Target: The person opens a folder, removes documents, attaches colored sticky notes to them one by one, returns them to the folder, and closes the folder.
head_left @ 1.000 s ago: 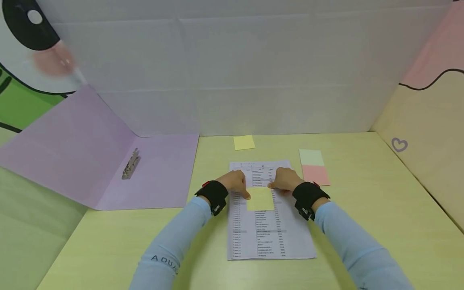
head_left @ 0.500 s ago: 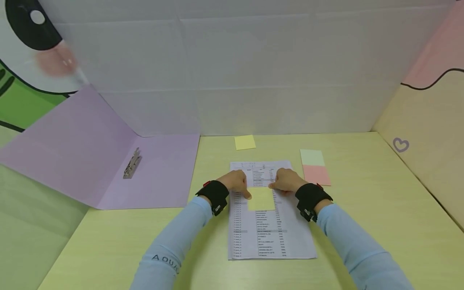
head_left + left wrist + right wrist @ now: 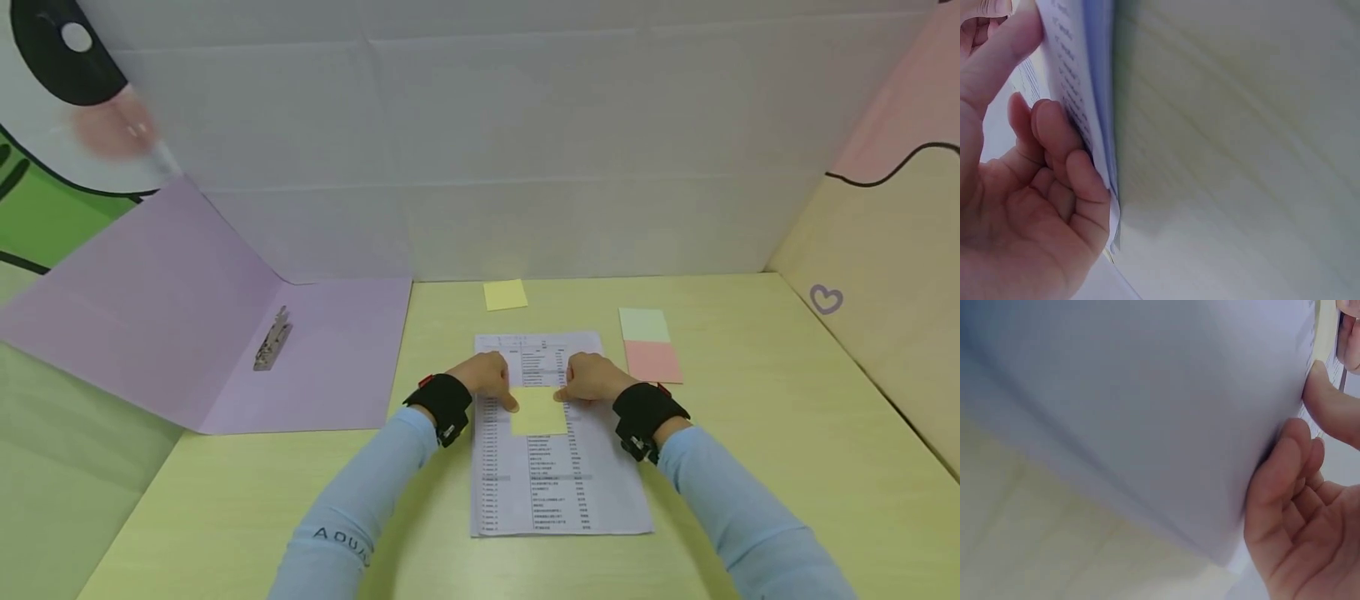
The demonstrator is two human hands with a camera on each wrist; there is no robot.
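Observation:
A yellow sticky note (image 3: 538, 412) lies on the upper middle of a stack of printed sheets (image 3: 611, 492). My left hand (image 3: 483, 377) has its thumb on the note's left edge. In the left wrist view, the loosely bent fingers of the left hand (image 3: 1035, 212) rest against the printed page. Across from it, my right hand (image 3: 594, 377) touches the note's upper right edge with its thumb. The right wrist view has the right hand (image 3: 1297, 512) with fingers bent against the paper and its thumb stretched toward the yellow strip.
An open purple folder (image 3: 337, 358) with a metal clip (image 3: 272, 340) stands at the left. Another yellow note (image 3: 505, 295) lies behind the sheets. Pale green (image 3: 643, 325) and pink notes (image 3: 654, 362) lie right of them. Printed panels surround the table (image 3: 787, 400).
My right hand has shifted slightly toward me, its thumb now lower along the note's right edge. The left hand, the note and the sheets stay in place.

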